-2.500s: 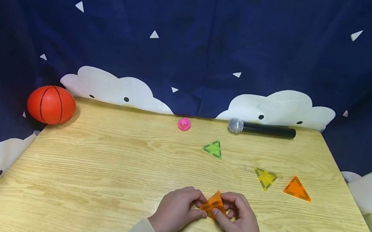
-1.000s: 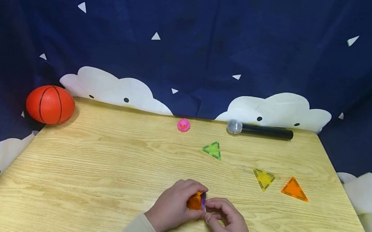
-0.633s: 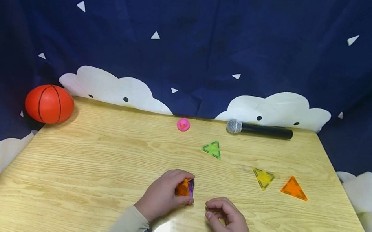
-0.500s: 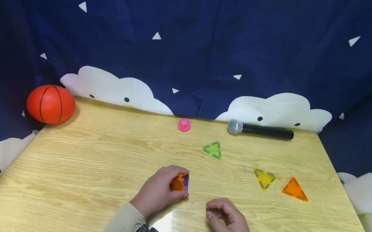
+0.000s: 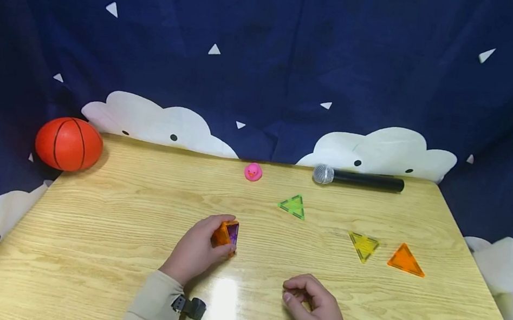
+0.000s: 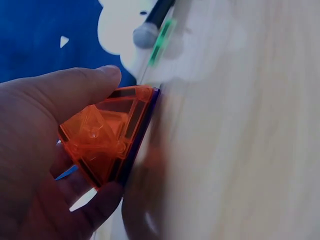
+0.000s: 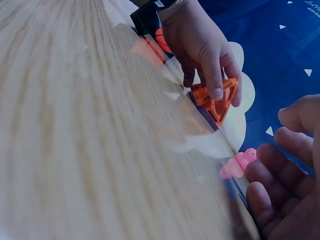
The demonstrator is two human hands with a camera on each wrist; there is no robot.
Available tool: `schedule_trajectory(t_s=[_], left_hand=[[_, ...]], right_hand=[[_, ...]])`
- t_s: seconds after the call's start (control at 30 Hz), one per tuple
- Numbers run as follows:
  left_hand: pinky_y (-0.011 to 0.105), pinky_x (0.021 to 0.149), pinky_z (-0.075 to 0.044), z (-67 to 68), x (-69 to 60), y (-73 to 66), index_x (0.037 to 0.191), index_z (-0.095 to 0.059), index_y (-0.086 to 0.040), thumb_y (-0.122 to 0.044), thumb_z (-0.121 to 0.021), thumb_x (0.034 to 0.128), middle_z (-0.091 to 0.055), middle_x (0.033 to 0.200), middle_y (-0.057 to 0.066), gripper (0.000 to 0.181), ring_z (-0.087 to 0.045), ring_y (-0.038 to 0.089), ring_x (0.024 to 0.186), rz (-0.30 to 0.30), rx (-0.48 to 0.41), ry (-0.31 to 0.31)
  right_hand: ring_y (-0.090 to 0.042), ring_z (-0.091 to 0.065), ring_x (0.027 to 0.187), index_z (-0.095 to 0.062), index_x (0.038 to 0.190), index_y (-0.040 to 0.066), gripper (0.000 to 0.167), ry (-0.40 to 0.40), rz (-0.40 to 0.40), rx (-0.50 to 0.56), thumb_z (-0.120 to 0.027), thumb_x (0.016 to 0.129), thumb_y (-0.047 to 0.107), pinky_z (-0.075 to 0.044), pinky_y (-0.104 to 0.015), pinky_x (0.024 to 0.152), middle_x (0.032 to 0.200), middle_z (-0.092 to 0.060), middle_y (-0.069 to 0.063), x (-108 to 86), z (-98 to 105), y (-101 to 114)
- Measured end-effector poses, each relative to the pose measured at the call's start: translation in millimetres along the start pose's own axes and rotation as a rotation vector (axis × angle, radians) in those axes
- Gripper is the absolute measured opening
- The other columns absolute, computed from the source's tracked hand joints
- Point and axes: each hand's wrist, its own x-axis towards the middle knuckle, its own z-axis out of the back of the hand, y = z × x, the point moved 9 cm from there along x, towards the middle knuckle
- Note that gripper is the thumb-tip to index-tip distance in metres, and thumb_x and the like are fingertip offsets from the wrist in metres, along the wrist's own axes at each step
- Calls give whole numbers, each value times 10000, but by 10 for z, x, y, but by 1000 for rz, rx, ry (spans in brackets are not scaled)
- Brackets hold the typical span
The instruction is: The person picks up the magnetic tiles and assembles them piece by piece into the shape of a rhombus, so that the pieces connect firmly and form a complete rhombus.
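My left hand (image 5: 196, 248) grips a small solid of translucent magnetic tiles (image 5: 223, 233) between thumb and fingers, left of the table's middle. Orange triangular magnetic tiles (image 6: 102, 132) make up most of it, and a purple one forms the side facing the table in the left wrist view. How many tiles it has is partly hidden. My right hand (image 5: 314, 311) rests near the front of the table with fingers loosely curled, holding nothing. Flat on the table lie a green triangle tile (image 5: 294, 206), a yellow triangle tile (image 5: 364, 246) and an orange triangle tile (image 5: 407, 260).
A red toy ball (image 5: 69, 144) sits at the back left corner. Along the back edge are a pink rubber duck (image 5: 253, 171) and a black microphone (image 5: 359, 179). A navy curtain (image 5: 270, 63) with white clouds hangs behind the wooden table (image 5: 134, 192).
Both hands were on the tile solid together. The right hand let go and stays put, while the left hand has carried the solid left and slightly away from me.
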Motion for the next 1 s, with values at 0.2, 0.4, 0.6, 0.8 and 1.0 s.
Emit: schedule_trajectory(t_s=[0.2, 0.4, 0.6, 0.8, 1.0], left_hand=[[422, 901, -529, 141, 10, 165, 1385, -565, -137, -132, -812, 850, -627, 1292, 91, 589, -627, 250, 1068, 63, -19, -21], [470, 964, -496, 281, 0, 347, 1410, -531, -112, -141, -784, 877, -578, 1358, 140, 591, -597, 305, 1149, 108, -16, -31], [503, 1002, -468, 385, -13, 513, 1442, -486, -87, -151, -748, 910, -524, 1412, 176, 597, -561, 350, 1213, 160, -16, -30], [517, 1000, -468, 503, -45, 658, 1449, -464, -78, -139, -729, 922, -512, 1413, 196, 592, -560, 369, 1210, 204, -21, -35], [525, 1002, -467, 576, -61, 723, 1447, -457, -61, -126, -724, 922, -514, 1403, 211, 593, -551, 387, 1225, 225, -35, -36]], right_hand=[[-149, -638, 830, -695, 1031, 105, 87, 0, 11, -1, -696, 946, 127, -530, -264, 730, 1005, -681, -24, 0, 4, 5], [-144, -630, 832, -699, 1025, 129, 85, 9, -30, -6, -699, 948, 163, -526, -265, 736, 1011, -678, -10, 3, -3, -31], [-143, -624, 829, -700, 1015, 131, 78, 20, -54, -4, -703, 946, 166, -523, -263, 741, 1001, -678, -11, 9, -11, -32], [-143, -621, 828, -699, 1012, 132, 74, 23, -56, -13, -704, 946, 165, -520, -260, 745, 993, -679, -15, 10, -12, -20], [-139, -621, 828, -699, 1009, 137, 66, 18, -52, -17, -701, 948, 161, -520, -258, 747, 992, -678, -3, 10, -10, -37]])
